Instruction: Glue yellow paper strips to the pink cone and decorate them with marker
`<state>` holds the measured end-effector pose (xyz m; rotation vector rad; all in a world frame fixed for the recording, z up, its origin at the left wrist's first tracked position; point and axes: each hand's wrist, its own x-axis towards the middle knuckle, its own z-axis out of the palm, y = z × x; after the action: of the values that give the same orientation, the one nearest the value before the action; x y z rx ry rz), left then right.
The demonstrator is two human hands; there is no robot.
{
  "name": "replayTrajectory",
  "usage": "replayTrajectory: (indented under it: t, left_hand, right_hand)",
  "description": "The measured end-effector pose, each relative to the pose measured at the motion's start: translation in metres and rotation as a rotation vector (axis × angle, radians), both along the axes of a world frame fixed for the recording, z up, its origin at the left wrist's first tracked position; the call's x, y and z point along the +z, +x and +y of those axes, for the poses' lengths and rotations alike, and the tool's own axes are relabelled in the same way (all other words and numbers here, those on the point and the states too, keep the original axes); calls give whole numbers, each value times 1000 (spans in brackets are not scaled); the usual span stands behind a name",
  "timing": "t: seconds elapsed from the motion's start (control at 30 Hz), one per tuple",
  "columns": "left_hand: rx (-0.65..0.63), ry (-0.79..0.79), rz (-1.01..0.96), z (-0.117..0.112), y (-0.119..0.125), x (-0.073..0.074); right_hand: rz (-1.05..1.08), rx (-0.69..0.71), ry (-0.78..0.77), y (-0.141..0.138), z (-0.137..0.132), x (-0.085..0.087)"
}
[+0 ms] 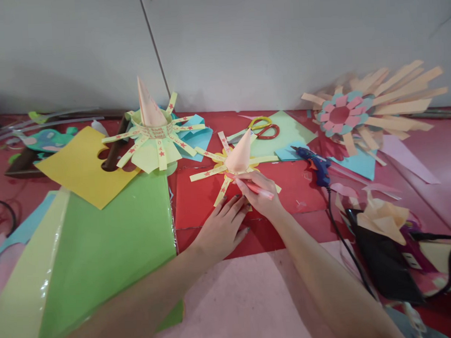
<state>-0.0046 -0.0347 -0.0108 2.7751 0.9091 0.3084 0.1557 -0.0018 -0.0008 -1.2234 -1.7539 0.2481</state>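
Observation:
My right hand point(262, 193) is closed around a pink pen point(254, 186), whose tip points at the base of a peach paper cone point(240, 154). The cone stands upright on a yellow flower shape with star-marked yellow strips point(207, 174) fanning out on red paper. My left hand point(223, 225) lies flat beside it, fingers stretched out, pressing down one strip near the cone. A second, similar cone point(150, 106) with strips stands further back left on light green paper.
Yellow paper point(79, 168) with cut-outs and a wrapped stack of green sheets point(102, 254) lie left. A blue glue gun point(317, 164) with black cord, scissors point(263, 127), a peach-strip sunburst flower point(344, 115) and a black bag point(386, 266) sit right. A grey wall stands behind.

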Motion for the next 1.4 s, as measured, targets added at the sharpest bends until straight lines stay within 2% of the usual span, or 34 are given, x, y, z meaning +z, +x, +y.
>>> replayTrajectory:
  t: [0.93, 1.2, 1.4]
  left_hand:
    - [5, -35, 1, 1, 1, 3]
    - [-5, -16, 6, 0, 0, 2]
    - [-5, -8, 4, 0, 0, 2]
  right_hand:
    - [-8, 78, -13, 0, -1, 5]
    - [60, -56, 0, 0, 1, -1]
    - [53, -14, -13, 0, 1, -1]
